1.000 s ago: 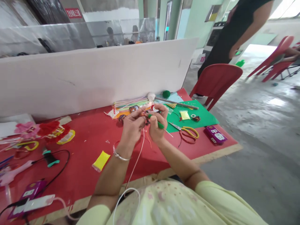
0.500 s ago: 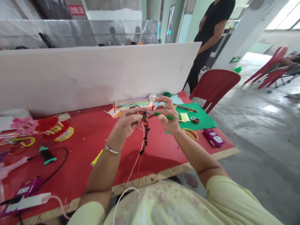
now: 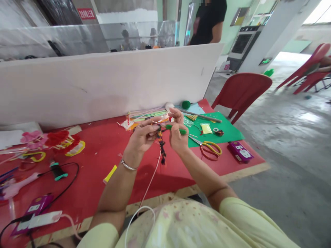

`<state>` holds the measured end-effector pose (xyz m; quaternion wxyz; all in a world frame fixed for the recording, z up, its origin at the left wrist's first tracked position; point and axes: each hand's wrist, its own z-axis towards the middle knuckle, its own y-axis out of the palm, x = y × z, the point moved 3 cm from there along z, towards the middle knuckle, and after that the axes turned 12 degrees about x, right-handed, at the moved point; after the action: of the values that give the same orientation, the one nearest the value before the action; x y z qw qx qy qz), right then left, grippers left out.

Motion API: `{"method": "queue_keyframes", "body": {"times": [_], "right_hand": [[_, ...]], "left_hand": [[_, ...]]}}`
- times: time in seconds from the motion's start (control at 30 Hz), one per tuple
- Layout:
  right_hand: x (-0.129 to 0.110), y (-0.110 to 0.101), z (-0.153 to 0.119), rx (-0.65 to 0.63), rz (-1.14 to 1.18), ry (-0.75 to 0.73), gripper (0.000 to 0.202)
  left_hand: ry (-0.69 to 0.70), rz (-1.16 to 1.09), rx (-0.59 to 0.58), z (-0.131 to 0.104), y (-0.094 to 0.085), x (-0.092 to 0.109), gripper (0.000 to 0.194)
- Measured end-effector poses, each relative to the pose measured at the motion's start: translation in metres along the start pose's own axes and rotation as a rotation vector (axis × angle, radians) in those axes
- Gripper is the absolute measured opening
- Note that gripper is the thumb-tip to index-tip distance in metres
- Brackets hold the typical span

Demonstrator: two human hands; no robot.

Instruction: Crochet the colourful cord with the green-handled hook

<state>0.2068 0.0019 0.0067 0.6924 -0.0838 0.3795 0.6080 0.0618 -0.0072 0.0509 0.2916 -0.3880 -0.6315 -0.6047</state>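
My left hand [image 3: 143,136], with a silver bangle on its wrist, pinches the top of a narrow strip of dark and orange crochet work [image 3: 161,146]. The strip hangs down over the red table. In my right hand [image 3: 178,134] is a green-handled crochet hook [image 3: 176,129], its shaft pointing left to the top of the strip. Whether the hook's tip is in a loop is too small to tell. Scissors [image 3: 210,150] with yellow and red handles lie right of my right hand, on the table and partly on a green sheet [image 3: 231,132].
A white board [image 3: 108,86] stands along the table's back edge. On the left lie a glue gun [image 3: 19,186], pink and red craft pieces [image 3: 60,139] and a black cable. A purple box [image 3: 240,152] sits at the right edge. A person [image 3: 209,24] stands behind the board.
My right hand has come left and closer to my left hand, its fingers more curled. The scissors now show fully. The person behind the board has shifted left in view.
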Motion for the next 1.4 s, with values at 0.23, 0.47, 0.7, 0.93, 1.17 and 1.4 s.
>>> {"method": "queue_keyframes", "body": {"times": [0.23,0.47,0.7,0.93,1.17,1.4], "right_hand": [[-0.030,-0.027,0.052,-0.401,-0.105,-0.343,0.032],[-0.051,-0.031,0.071,-0.572,-0.242,-0.572,0.021],[-0.047,-0.030,0.082,-0.751,-0.091,-0.185,0.016],[-0.008,-0.014,0.020,-0.182,0.004,0.305,0.040],[-0.020,-0.012,-0.013,0.154,-0.276,-0.028,0.027],[0.014,-0.008,0.026,-0.242,0.148,0.445,0.055]], "left_hand": [[0.026,0.142,-0.005,-0.001,-0.007,0.014,0.031],[0.042,0.247,-0.029,0.001,-0.004,0.018,0.028],[0.012,0.339,-0.120,0.003,-0.007,0.013,0.024],[0.473,0.323,0.157,0.006,0.001,-0.016,0.033],[0.503,0.284,0.279,0.003,0.002,-0.033,0.035],[0.113,0.223,-0.021,0.000,-0.007,-0.008,0.033]]}}
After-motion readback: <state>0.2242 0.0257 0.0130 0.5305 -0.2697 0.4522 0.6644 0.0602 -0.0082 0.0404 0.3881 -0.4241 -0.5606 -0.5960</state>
